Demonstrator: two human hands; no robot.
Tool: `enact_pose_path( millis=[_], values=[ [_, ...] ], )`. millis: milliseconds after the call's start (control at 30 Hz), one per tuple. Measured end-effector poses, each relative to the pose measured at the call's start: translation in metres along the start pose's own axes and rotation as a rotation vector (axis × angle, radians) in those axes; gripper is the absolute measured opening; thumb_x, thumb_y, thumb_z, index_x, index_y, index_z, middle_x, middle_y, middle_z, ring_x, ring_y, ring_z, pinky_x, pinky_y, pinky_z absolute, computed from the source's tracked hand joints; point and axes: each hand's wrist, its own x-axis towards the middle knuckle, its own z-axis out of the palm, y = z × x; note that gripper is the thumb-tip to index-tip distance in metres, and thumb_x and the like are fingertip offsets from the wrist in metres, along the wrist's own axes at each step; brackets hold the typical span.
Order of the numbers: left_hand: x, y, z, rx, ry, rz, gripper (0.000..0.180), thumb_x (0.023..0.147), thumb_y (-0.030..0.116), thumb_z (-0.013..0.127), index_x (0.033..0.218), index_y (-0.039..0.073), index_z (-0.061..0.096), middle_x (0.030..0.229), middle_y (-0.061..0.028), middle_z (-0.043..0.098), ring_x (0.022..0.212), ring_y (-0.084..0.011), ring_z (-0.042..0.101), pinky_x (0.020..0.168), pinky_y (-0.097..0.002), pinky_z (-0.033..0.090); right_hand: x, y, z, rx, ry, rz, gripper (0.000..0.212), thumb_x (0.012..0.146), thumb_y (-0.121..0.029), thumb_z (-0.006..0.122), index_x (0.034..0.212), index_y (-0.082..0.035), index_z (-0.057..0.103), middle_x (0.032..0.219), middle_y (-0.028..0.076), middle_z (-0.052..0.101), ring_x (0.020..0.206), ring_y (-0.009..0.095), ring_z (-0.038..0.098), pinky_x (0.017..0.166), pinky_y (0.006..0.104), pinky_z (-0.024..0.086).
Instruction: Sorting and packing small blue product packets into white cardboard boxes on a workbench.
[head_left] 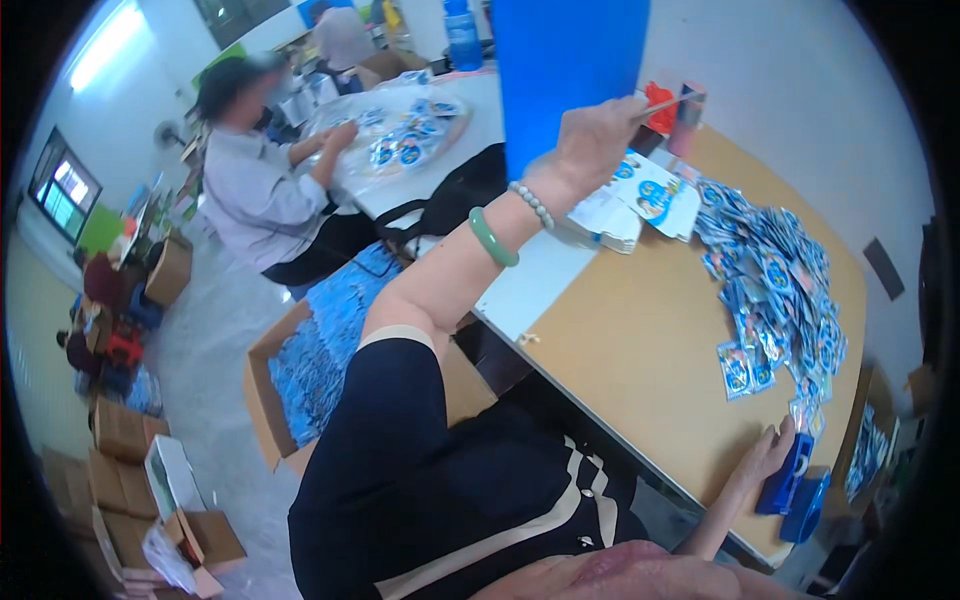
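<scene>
My left hand point(595, 140) is raised over the far part of the tan table point(610, 345). Its fingers pinch a thin, flat, light piece point(672, 103), seen nearly edge-on. A green bangle and a beaded bracelet circle that wrist. My right hand point(768, 455) is low at the table's right side. Its bent fingers grip the far end of a blue tape dispenser point(785, 484); the exact hold is partly hidden. Just beyond these fingers begins a heap of small blue-and-white packets point(775, 275). White printed cartons point(660, 198), seemingly flattened, lie below my left hand.
A second blue dispenser-like object point(806, 508) stands by the near right edge. Beyond the cartons are a red bag point(659, 108) and a cylinder point(686, 120). An open box of blue pieces point(310, 370) sits left. A co-worker point(250, 170) handles packets at the white table point(478, 105).
</scene>
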Motion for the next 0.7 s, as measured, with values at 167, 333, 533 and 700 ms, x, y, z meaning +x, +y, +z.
enact_pose_path(
  millis=[167, 333, 533, 700],
  values=[
    [0.0, 0.069, -0.071, -0.489, -0.126, -0.132, 0.01, 0.087, 0.013, 0.058, 0.092, 0.008, 0.064, 0.073, -0.0177, 0.059, 0.07, -0.0341, 0.061, 0.061, -0.0438, 0.047, -0.039, -0.162, 0.037, 0.456, -0.282, -0.064, 0.052, 0.086, -0.011, 0.062, 0.134, 0.002, 0.046, 0.134, 0.017, 0.05, 0.124, 0.026, 0.048, 0.102, 0.0348, 0.038],
    [-0.047, 0.055, -0.054, -0.416, -0.153, 0.246, 0.021, 0.09, 0.018, 0.054, 0.086, -0.001, 0.061, 0.071, -0.0183, 0.058, 0.068, -0.0311, 0.059, 0.061, -0.0408, 0.046, -0.066, -0.206, 0.062, 0.565, -0.827, 0.107, 0.038, 0.084, -0.015, 0.066, 0.117, 0.001, 0.057, 0.105, 0.005, 0.062, 0.095, 0.012, 0.057, 0.084, 0.0276, 0.045],
    [-0.086, 0.063, -0.077, -0.127, -0.216, -0.051, 0.035, 0.085, 0.018, 0.062, 0.118, 0.004, 0.058, 0.123, -0.0187, 0.054, 0.113, -0.0342, 0.05, 0.092, -0.0407, 0.042, -0.087, -0.212, 0.089, 0.729, -0.717, 0.407, 0.033, 0.086, -0.014, 0.064, 0.116, -0.001, 0.059, 0.104, 0.004, 0.065, 0.094, 0.011, 0.059, 0.086, 0.0271, 0.045],
    [-0.169, 0.081, -0.03, -0.141, -0.315, -0.058, 0.027, 0.085, 0.031, 0.064, 0.085, 0.004, 0.063, 0.108, -0.0175, 0.061, 0.106, -0.0326, 0.055, 0.086, -0.042, 0.045, -0.098, -0.204, 0.086, 0.69, -0.662, 0.375, 0.035, 0.086, -0.014, 0.065, 0.118, -0.002, 0.058, 0.107, 0.005, 0.065, 0.096, 0.011, 0.06, 0.087, 0.0272, 0.045]
  ],
)
